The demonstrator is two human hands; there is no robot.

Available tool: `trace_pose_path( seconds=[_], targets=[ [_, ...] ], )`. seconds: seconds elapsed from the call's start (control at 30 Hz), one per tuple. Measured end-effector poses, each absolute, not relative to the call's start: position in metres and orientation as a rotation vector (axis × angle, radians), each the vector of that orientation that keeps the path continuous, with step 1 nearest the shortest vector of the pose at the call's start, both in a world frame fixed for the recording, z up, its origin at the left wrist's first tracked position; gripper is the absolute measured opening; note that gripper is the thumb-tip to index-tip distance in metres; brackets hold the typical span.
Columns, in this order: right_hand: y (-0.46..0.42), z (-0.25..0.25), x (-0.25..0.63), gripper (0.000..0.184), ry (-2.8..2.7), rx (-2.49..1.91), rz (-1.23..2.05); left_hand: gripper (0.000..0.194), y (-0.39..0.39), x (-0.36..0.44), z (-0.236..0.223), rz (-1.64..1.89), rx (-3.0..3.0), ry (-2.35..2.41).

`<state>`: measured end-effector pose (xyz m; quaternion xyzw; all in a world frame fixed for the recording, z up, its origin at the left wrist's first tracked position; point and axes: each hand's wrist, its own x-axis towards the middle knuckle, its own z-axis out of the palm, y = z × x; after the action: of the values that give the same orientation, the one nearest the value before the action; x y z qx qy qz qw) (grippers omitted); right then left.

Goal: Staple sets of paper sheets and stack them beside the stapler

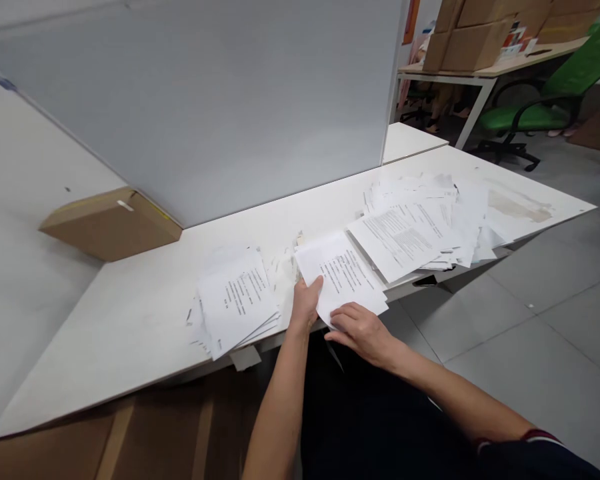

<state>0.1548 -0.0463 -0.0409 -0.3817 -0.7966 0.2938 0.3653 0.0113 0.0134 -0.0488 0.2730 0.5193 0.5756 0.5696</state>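
Note:
Printed sheets (345,267) lie in a small stack at the front edge of the table, between two other groups of paper. My left hand (306,303) grips their left edge, thumb on top and fingers mostly hidden. At the near edge of the same sheets is my right hand (363,330), its fingers bent over the paper and the thumb lower, by the edge. To the left lies a pile of printed sheets (237,297), slightly fanned. A larger, untidy heap of papers (405,233) spreads to the right, some sheets overlapping the table edge.
The white table (145,320) runs along a grey-white board (240,100) standing upright. A cardboard box (113,227) leans at the back left. Brown cartons (470,43) sit on another desk behind, near a green chair (535,113). Cardboard (155,433) is below the table's front edge.

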Motion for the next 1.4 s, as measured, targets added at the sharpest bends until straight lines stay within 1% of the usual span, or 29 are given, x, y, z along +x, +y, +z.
trace_pose_path(
  seconds=[0.07, 0.13, 0.17, 0.2, 0.27, 0.33, 0.4, 0.53, 0.6, 0.67, 0.7, 0.83, 0.87, 0.9, 0.93, 1.0, 1.07, 1.13, 1.27, 1.4],
  targets=[
    [-0.037, -0.036, 0.165, 0.027, -2.001, -0.99, 0.674, 0.043, 0.007, 0.001, -0.045, 1.39, 0.668, 1.224],
    [-0.022, -0.029, 0.179, 0.034, -1.818, -1.136, 0.556, 0.046, 0.0, -0.01, -0.037, 1.39, 0.707, 1.182],
    [-0.014, -0.025, 0.185, 0.038, -1.704, -1.215, 0.551, 0.048, -0.003, -0.014, -0.032, 1.382, 0.721, 1.158],
    [-0.006, -0.021, 0.19, 0.042, -1.61, -1.27, 0.602, 0.049, -0.005, -0.018, -0.029, 1.372, 0.735, 1.135],
    [0.008, -0.016, 0.196, 0.045, -1.512, -1.279, 0.861, 0.05, -0.008, -0.024, -0.024, 1.358, 0.76, 1.092],
    [0.016, -0.014, 0.194, 0.039, -1.48, -1.192, 1.181, 0.05, -0.007, -0.026, -0.022, 1.359, 0.77, 1.061],
    [0.02, -0.014, 0.189, 0.036, -1.42, -1.113, 1.392, 0.048, -0.006, -0.027, -0.023, 1.369, 0.753, 1.047],
    [0.021, -0.018, 0.181, 0.036, -1.221, -1.063, 1.602, 0.046, -0.006, -0.028, -0.025, 1.329, 0.7, 1.058],
    [0.021, -0.02, 0.184, 0.034, -1.173, -1.077, 1.641, 0.045, -0.008, -0.029, -0.027, 1.29, 0.697, 1.065],
    [0.021, -0.018, 0.192, 0.035, -1.194, -1.152, 1.559, 0.043, -0.009, -0.031, -0.03, 1.289, 0.692, 1.066],
    [0.02, -0.015, 0.197, 0.035, -1.235, -1.213, 1.437, 0.042, -0.009, -0.033, -0.033, 1.306, 0.682, 1.068],
    [0.01, 0.008, 0.221, 0.034, -1.311, -1.38, 0.592, 0.036, -0.006, -0.041, -0.046, 1.387, 0.593, 1.094],
    [0.007, 0.014, 0.226, 0.033, -1.258, -1.362, 0.45, 0.035, -0.005, -0.043, -0.048, 1.399, 0.565, 1.1],
    [0.004, 0.019, 0.229, 0.032, -1.191, -1.321, 0.385, 0.033, -0.004, -0.044, -0.051, 1.405, 0.541, 1.1],
    [0.003, 0.023, 0.23, 0.032, -1.129, -1.267, 0.391, 0.032, -0.004, -0.045, -0.052, 1.404, 0.521, 1.095],
    [0.005, 0.023, 0.228, 0.03, -1.093, -1.158, 0.555, 0.03, -0.002, -0.045, -0.054, 1.398, 0.485, 1.073],
    [0.011, 0.014, 0.217, 0.03, -1.221, -1.128, 0.794, 0.03, -0.001, -0.044, -0.054, 1.383, 0.448, 1.035],
    [0.019, -0.002, 0.202, 0.03, -1.416, -1.2, 0.924, 0.034, 0.0, -0.042, -0.054, 1.375, 0.408, 0.979],
    [0.029, -0.035, 0.17, 0.032, -1.632, -1.37, 0.833, 0.047, 0.001, -0.041, -0.055, 1.379, 0.391, 0.894],
    [0.029, -0.047, 0.151, 0.033, -1.698, -1.386, 0.829, 0.042, 0.0, -0.041, -0.055, 1.372, 0.464, 0.943]
  ],
)
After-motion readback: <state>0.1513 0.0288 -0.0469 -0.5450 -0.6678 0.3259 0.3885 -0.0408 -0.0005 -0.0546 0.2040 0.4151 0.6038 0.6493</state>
